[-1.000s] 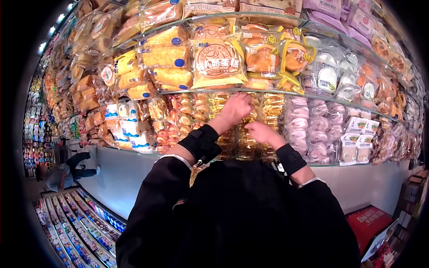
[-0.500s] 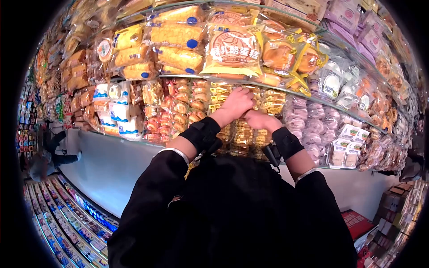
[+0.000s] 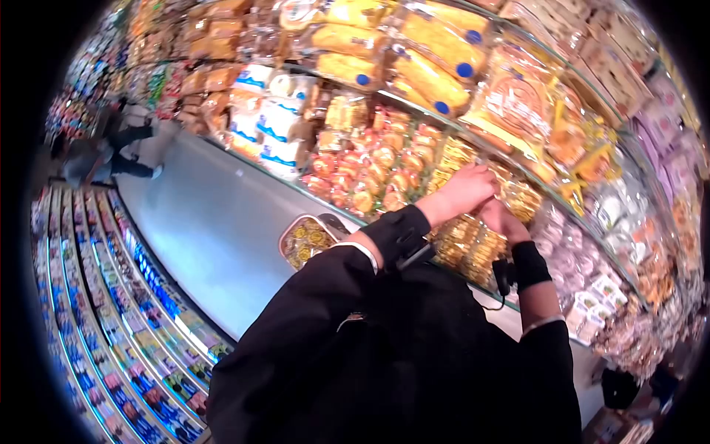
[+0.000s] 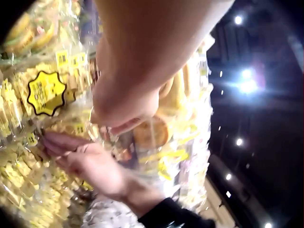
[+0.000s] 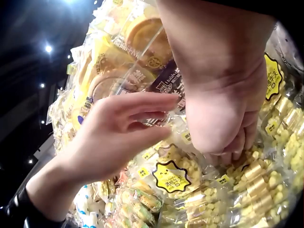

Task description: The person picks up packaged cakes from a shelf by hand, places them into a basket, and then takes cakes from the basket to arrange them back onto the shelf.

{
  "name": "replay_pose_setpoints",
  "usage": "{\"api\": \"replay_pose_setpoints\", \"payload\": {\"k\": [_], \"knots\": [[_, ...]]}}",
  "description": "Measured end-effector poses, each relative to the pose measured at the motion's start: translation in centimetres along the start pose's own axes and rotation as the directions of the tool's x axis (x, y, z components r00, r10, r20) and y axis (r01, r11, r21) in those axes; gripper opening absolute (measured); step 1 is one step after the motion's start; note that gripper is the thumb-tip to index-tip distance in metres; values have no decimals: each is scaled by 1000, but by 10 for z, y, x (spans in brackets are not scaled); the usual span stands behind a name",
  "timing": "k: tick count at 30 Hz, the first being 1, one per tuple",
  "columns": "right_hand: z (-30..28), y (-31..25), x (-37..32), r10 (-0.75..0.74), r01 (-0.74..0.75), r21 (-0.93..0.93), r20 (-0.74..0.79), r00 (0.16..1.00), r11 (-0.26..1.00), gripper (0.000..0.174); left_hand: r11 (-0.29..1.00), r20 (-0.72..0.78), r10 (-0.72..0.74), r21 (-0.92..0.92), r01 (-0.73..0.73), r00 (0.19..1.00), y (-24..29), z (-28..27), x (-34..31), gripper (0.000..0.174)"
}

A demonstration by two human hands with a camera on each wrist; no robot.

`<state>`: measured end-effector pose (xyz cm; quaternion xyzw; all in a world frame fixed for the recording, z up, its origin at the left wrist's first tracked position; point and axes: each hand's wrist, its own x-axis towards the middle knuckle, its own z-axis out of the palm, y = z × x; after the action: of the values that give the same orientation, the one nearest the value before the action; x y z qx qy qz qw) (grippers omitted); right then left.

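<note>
Clear bags of gold-wrapped snacks (image 3: pixel 466 240) stand in a row on the lower shelf, one with a yellow star-shaped label (image 5: pixel 172 176). My left hand (image 3: pixel 464 191) is at the top of these bags, below the upper shelf's edge. In the right wrist view its fingers (image 5: pixel 137 102) are straight, the thumb apart from them, beside a dark printed package (image 5: pixel 167 78). Close by it, my right hand (image 3: pixel 499 217) is lower and to the right. The left wrist view shows the right hand's fingers (image 4: pixel 66 142) extended against the bags.
The upper shelf carries packaged yellow cakes (image 3: pixel 436 52) and a large round-printed bag (image 3: pixel 510 100). Red-and-gold snack packs (image 3: pixel 370 166) lie left of the hands, pale purple packs (image 3: pixel 566 240) right. A basket (image 3: pixel 284 244) with packs stands below the shelf; a person (image 3: pixel 92 159) is far left.
The head view has swung left and tilted, bringing the basket into sight. My right hand has come up close to my left hand; both stay at the gold-wrapped snack bags.
</note>
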<state>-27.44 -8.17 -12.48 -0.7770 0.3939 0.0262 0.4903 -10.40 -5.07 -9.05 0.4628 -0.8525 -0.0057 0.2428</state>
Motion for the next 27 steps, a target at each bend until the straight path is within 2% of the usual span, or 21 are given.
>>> {"api": "replay_pose_setpoints", "payload": {"k": [1, 2, 3, 4, 5, 6, 7, 9, 11, 13, 15, 16, 18, 19, 20, 22, 23, 24, 25, 26, 27], "knots": [[0, 2, -4, -54, 52, 95, 10, 999, 994, 37, 981, -75, 3, -194, -17, 997, -6, -15, -7, 17], [5, 14, -9, -97, 98, 11, -45, 994, 995, 43, 919, -149, 6, -389, -64, 989, -7, -29, -12, 18], [12, 25, -13, -144, 137, -76, -97, 985, 988, 49, 937, -360, -175, -348, 43, 916, -15, -69, -42, 24], [25, 3, -22, -1, -18, -100, -192, 981, 995, 51, 933, -375, -346, -231, 275, 860, -6, -121, -54, 21], [29, -2, -30, -2, -18, -94, -209, 978, 995, 51, 852, -372, -517, -142, 503, 771, -29, -114, -68, 19], [33, -4, -40, -31, 21, -65, -153, 988, 998, 47, 879, -590, -429, -99, 466, 684, -75, -79, -94, 21], [38, -3, -51, -61, 58, -34, -96, 993, 998, 43, 813, -603, -533, -171, 557, 593, -74, -105, -92, 32], [47, 2, -76, -46, 51, 61, -72, 996, 997, 43, 594, -444, -736, -59, 803, 511, -116, -94, -102, 65], [51, 4, -102, -36, 43, 151, -49, 998, 988, 42, 556, -468, -694, 137, 820, 548, -144, -83, -105, 78], [49, -4, -129, -19, 51, 381, -87, 996, 923, 44, 439, -286, -856, 34, 898, 429, -157, -77, -102, 80], [52, -6, -151, -35, 122, 344, -249, 968, 931, 39, 442, -334, -845, 1, 897, 417, -169, -69, -105, 72], [57, 0, -160, 20, 112, 398, -311, 950, 911, 38, 544, -400, -774, -21, 839, 491, -180, -64, -116, 69], [70, 11, -174, 82, 174, 495, -452, 888, 851, 36, 648, -440, -714, -123, 751, 544, -198, -58, -130, 61], [70, 6, -182, 118, 177, 504, -499, 858, 845, 36, 622, -346, -772, -237, 746, 534, -177, -80, -119, 55], [68, -5, -190, 183, 149, 573, -480, 858, 806, 39, 599, -328, -798, -335, 728, 505, -202, -65, -137, 50], [74, -2, -201, 233, 127, 601, -484, 843, 789, 42, 422, -190, -906, -483, 767, 379, -208, -72, -155, 42], [77, 3, -204, 253, 133, 608, -506, 824, 783, 42, 582, -321, -813, -474, 661, 485, -209, -77, -163, 36], [80, 6, -205, 255, 134, 599, -519, 816, 789, 41, 573, -341, -817, -575, 585, 465, -225, -73, -181, 29], [82, 8, -207, 254, 134, 590, -527, 811, 796, 40, 329, -222, -933, -843, 424, 282, -184, -95, -160, 25], [80, 8, -208, 287, 107, 599, -524, 802, 793, 39, 256, -180, -960, -876, 409, 215, -196, -95, -177, 29], [79, 8, -207, 294, 109, 602, -529, 796, 791, 39, 197, -169, -980, -902, 383, 107, -166, -112, -163, 32]]}}
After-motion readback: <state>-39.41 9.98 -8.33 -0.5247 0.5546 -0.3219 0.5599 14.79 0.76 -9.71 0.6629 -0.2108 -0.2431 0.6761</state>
